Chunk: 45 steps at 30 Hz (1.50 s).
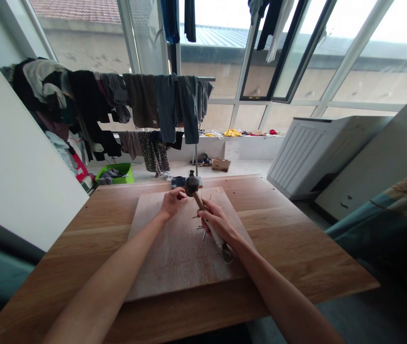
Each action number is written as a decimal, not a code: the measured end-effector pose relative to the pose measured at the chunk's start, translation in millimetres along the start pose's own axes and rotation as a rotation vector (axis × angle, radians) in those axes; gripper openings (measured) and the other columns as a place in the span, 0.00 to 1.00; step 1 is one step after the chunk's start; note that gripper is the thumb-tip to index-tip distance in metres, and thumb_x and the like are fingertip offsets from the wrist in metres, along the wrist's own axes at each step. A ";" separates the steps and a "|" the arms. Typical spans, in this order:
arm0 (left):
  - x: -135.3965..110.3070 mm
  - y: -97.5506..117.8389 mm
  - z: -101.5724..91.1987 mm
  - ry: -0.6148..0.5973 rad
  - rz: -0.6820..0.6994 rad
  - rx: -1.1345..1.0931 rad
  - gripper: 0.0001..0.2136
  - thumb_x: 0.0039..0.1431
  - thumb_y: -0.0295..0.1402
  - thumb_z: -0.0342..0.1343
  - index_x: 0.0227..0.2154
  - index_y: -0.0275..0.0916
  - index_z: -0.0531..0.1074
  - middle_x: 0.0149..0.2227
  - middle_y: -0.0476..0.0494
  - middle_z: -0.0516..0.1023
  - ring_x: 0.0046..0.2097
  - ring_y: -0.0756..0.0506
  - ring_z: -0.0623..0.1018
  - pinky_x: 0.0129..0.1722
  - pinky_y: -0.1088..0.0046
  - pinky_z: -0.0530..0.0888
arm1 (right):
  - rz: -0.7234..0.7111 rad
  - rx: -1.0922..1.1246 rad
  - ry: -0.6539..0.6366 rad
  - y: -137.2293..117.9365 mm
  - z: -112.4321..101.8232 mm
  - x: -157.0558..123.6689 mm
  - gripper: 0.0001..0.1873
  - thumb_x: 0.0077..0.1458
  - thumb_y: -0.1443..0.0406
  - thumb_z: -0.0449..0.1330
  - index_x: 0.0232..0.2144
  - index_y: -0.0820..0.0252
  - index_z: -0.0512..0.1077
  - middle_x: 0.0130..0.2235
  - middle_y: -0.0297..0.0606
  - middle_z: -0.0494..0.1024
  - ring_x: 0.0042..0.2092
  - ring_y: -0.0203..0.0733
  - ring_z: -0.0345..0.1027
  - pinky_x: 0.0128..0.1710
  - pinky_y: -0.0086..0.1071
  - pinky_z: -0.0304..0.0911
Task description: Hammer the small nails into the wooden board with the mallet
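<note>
My right hand (pixel 217 220) grips the wooden handle of a hammer (pixel 193 185), whose dark metal head is raised over the far part of a pale wooden board (pixel 175 258). My left hand (pixel 173 201) rests on the board just left of the hammer head, its fingers pinched together as if on a small nail, which is too small to see clearly. A few loose nails (pixel 200 228) lie on the board beside my right hand.
The board lies on a wooden table (pixel 289 248). A small dark object (pixel 177 182) sits at the table's far edge. Beyond are a rack of hanging clothes (pixel 135 105), a green basket (pixel 115 173), a white cabinet (pixel 318 148) and large windows.
</note>
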<state>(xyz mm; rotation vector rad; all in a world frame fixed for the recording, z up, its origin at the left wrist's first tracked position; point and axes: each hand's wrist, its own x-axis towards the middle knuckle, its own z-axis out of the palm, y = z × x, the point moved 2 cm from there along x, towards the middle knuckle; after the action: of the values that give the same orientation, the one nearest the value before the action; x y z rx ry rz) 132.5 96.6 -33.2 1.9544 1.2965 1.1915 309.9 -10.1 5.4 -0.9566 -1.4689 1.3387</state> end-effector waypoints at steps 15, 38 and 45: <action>-1.8 -0.2 -0.9 0.032 0.046 0.008 0.04 0.47 0.25 0.61 0.26 0.38 0.72 0.24 0.52 0.77 0.26 0.50 0.75 0.28 0.77 0.71 | -0.030 0.016 -0.003 10.7 2.8 3.0 0.24 0.53 0.60 0.57 0.52 0.61 0.67 0.39 0.37 0.78 0.14 0.25 0.58 0.10 0.23 0.53; -32.7 88.8 1.8 -0.524 0.409 0.757 0.08 0.57 0.29 0.57 0.40 0.36 0.72 0.37 0.38 0.80 0.40 0.39 0.80 0.43 0.63 0.75 | -0.073 0.063 0.200 4.2 -8.6 3.5 0.17 0.53 0.59 0.57 0.43 0.61 0.69 0.19 0.25 0.67 0.14 0.31 0.55 0.11 0.25 0.54; -39.5 104.4 16.8 -0.551 0.409 0.957 0.17 0.61 0.27 0.55 0.53 0.32 0.69 0.36 0.33 0.81 0.40 0.37 0.82 0.38 0.64 0.76 | -0.064 0.091 0.288 3.1 -16.9 3.2 0.12 0.53 0.58 0.57 0.39 0.57 0.66 0.16 0.23 0.63 0.14 0.32 0.55 0.13 0.24 0.53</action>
<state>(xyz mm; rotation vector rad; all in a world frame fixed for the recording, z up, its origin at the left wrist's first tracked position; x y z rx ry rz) 189.3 18.2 24.8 3.0290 1.2871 0.0373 325.0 -1.7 2.7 -0.9891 -1.2006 1.1574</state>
